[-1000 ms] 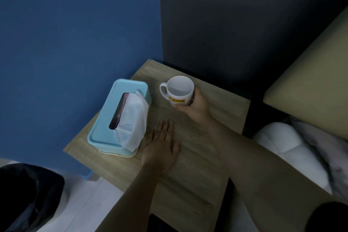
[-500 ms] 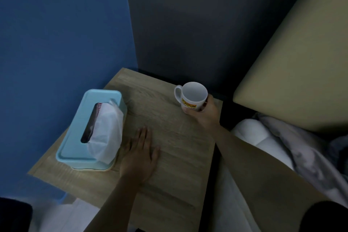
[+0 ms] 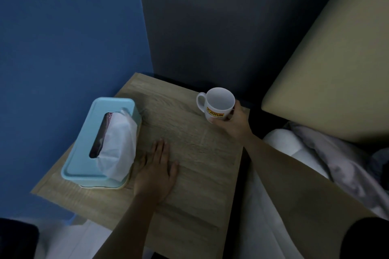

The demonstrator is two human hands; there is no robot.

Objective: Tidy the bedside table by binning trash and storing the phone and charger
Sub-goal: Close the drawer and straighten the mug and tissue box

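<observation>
Head | right hand (image 3: 233, 124) carried mug (image 3: 219, 104) to table's (image 3: 189, 153) far-right corner

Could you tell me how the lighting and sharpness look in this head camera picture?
Head view: dim and bluish overall, no glare; the mug and its yellow label read clearly; the tissue box is sharp; the wide-angle lens bends the wall corner; the bedding at right is murky.

Left hand (image 3: 154, 174) and right hand (image 3: 233, 121): both bare, with no rings, watch or gloves visible. Both forearms are uncovered to the frame edge. A dark sleeve (image 3: 366, 239) appears at 5 o'clock, on the right upper arm.
</observation>
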